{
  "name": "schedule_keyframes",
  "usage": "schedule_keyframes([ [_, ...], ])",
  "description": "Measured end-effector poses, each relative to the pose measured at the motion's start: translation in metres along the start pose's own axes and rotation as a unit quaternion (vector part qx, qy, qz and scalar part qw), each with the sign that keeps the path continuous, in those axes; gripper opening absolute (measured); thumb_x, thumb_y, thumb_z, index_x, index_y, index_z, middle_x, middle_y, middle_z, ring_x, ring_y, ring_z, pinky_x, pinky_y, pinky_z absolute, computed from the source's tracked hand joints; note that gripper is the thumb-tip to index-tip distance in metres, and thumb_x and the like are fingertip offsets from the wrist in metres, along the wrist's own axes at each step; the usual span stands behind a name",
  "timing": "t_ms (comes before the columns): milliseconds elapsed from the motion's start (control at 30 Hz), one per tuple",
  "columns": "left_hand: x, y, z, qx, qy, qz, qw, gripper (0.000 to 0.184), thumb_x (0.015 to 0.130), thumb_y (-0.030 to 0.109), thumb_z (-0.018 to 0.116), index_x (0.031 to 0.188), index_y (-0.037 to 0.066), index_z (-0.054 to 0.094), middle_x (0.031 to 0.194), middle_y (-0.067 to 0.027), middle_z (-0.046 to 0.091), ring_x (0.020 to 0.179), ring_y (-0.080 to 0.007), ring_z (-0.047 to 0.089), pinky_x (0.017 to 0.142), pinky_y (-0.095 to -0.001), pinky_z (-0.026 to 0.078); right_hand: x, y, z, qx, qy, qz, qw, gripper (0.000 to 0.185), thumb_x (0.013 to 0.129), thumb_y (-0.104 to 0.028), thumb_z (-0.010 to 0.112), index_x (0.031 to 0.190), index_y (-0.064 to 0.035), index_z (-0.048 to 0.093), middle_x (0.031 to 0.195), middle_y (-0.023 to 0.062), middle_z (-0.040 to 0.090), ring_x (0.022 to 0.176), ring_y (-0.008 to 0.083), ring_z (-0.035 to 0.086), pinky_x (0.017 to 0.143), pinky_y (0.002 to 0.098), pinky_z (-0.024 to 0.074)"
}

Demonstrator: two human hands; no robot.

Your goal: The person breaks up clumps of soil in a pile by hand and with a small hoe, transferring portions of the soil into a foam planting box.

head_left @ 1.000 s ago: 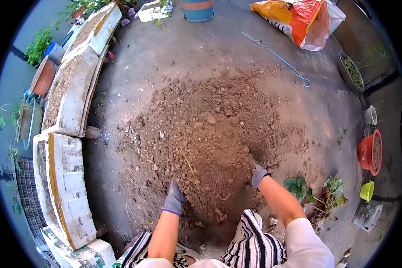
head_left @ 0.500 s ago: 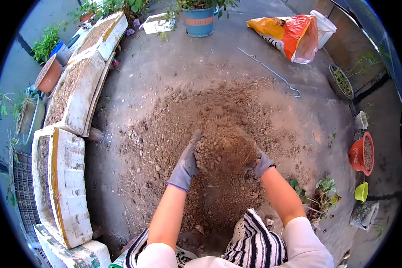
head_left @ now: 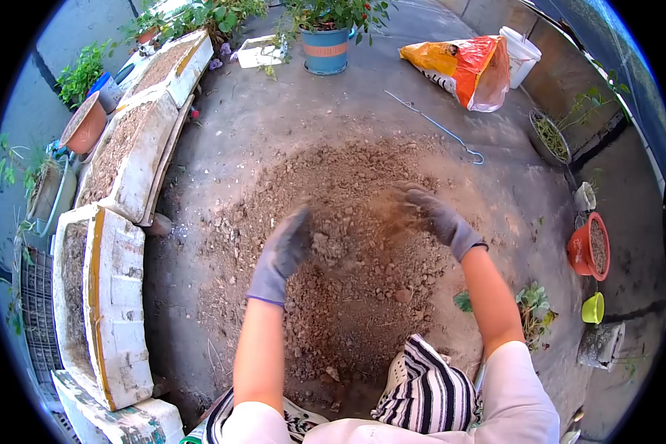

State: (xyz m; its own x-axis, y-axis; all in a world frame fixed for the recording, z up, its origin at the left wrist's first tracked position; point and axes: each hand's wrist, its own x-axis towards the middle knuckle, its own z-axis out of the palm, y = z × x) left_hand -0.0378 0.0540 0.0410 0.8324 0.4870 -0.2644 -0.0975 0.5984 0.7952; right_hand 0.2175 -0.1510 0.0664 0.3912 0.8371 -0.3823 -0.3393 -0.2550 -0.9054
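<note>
A wide heap of brown crumbly soil lies on the ground in front of me. My left hand, in a grey glove, hangs at the left side of the heap with its fingers stretched forward and slightly blurred. My right hand, gloved too, is at the right side, fingers apart and pointing inward. Loose soil is blurred in the gap between the hands. Neither hand holds anything I can see. A leafy uprooted-looking plant lies right of my right forearm.
White foam planter boxes filled with soil line the left. A blue pot, an orange and red bag and a white bucket stand at the back. A blue hooked rod lies nearby. A red pot is at right.
The hands have moved apart, the right one outward and away from me, the left outward. The mound of soil that was between them has come loose and dropped onto the heap.
</note>
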Motion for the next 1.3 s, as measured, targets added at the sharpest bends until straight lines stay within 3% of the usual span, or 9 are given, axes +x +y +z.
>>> schedule_keyframes([
  [233,-0.023,-0.007,-0.157,0.125,0.299,-0.088,0.942,0.064,0.092,0.045,0.058,0.148,0.021,0.037,0.157,-0.0070,0.024,0.144,-0.0280,0.023,0.108,-0.0557,0.029,-0.002,0.063,-0.144,-0.040,0.227,0.132,0.964,0.048,0.097,-0.046,0.048,0.142,-0.0301,0.045,0.138,-0.0024,0.052,0.120,0.0150,0.047,0.084,0.0377,0.0499],
  [433,-0.048,-0.092,-0.333,0.132,0.370,-0.073,0.917,0.060,0.093,0.046,0.057,0.134,0.003,0.052,0.129,-0.0058,0.059,0.111,-0.0190,0.058,0.088,-0.0266,0.045,0.053,0.146,-0.226,0.136,0.240,0.217,0.936,0.040,0.093,-0.047,0.055,0.119,-0.0176,0.060,0.102,-0.0001,0.067,0.089,0.0185,0.063,0.074,0.0376,0.0531],
  [500,-0.035,-0.084,-0.311,0.140,0.388,-0.105,0.905,0.059,0.092,0.049,0.058,0.130,0.004,0.057,0.123,-0.0056,0.063,0.103,-0.0184,0.059,0.083,-0.0285,0.047,0.068,0.155,-0.230,0.253,0.115,0.184,0.943,0.037,0.091,-0.048,0.058,0.105,-0.0150,0.064,0.082,-0.0030,0.067,0.071,0.0181,0.066,0.065,0.0367,0.0541],
  [667,0.001,-0.070,-0.237,0.160,0.367,-0.184,0.898,0.073,0.086,0.064,0.059,0.131,0.007,0.057,0.122,-0.0085,0.063,0.098,-0.0207,0.061,0.075,-0.0373,0.052,0.093,0.165,-0.216,0.129,0.133,0.247,0.951,0.068,0.084,-0.060,0.058,0.135,-0.0154,0.051,0.110,-0.0015,0.059,0.077,0.0124,0.054,0.061,0.0333,0.0460],
  [867,0.014,-0.066,-0.155,0.104,0.316,-0.231,0.914,0.089,0.085,0.072,0.049,0.147,0.011,0.035,0.145,-0.0096,0.044,0.128,-0.0293,0.046,0.102,-0.0482,0.039,0.095,0.126,-0.180,-0.001,0.062,0.288,0.956,0.099,0.079,-0.073,0.050,0.155,-0.0207,0.016,0.162,0.0037,0.011,0.144,0.0214,0.022,0.104,0.0455,0.0310],
  [967,0.012,-0.074,-0.156,0.153,0.308,-0.223,0.912,0.092,0.084,0.075,0.046,0.152,0.015,0.027,0.155,-0.0076,0.030,0.138,-0.0309,0.034,0.108,-0.0579,0.029,0.103,0.142,-0.162,0.012,0.120,0.297,0.947,0.104,0.073,-0.077,0.057,0.155,-0.0235,0.019,0.162,0.0062,0.012,0.137,0.0273,0.036,0.106,0.0505,0.0334],
  [1033,0.015,-0.071,-0.141,0.118,0.320,-0.225,0.913,0.091,0.085,0.074,0.045,0.151,0.014,0.030,0.152,-0.0082,0.036,0.136,-0.0305,0.038,0.107,-0.0560,0.033,0.099,0.111,-0.132,-0.002,0.093,0.306,0.948,0.105,0.073,-0.079,0.054,0.155,-0.0239,0.017,0.162,0.0069,0.010,0.147,0.0299,0.013,0.115,0.0521,0.0128],
  [1167,0.014,-0.087,-0.166,0.051,0.311,-0.262,0.912,0.089,0.086,0.071,0.048,0.151,0.013,0.029,0.151,-0.0107,0.037,0.135,-0.0296,0.040,0.109,-0.0489,0.034,0.116,0.191,-0.172,-0.141,-0.030,0.099,0.985,0.093,0.081,-0.073,0.051,0.154,-0.0238,0.022,0.157,0.0081,0.026,0.140,0.0301,0.033,0.112,0.0500,0.0281],
  [1300,0.010,-0.109,-0.173,-0.089,0.232,-0.215,0.944,0.082,0.088,0.065,0.050,0.148,0.010,0.035,0.142,-0.0126,0.049,0.124,-0.0309,0.053,0.103,-0.0489,0.043,0.120,0.169,-0.136,0.048,0.040,0.175,0.983,0.077,0.093,-0.055,0.049,0.155,-0.0227,0.017,0.157,0.0032,0.025,0.140,0.0238,0.031,0.111,0.0406,0.0310],
])
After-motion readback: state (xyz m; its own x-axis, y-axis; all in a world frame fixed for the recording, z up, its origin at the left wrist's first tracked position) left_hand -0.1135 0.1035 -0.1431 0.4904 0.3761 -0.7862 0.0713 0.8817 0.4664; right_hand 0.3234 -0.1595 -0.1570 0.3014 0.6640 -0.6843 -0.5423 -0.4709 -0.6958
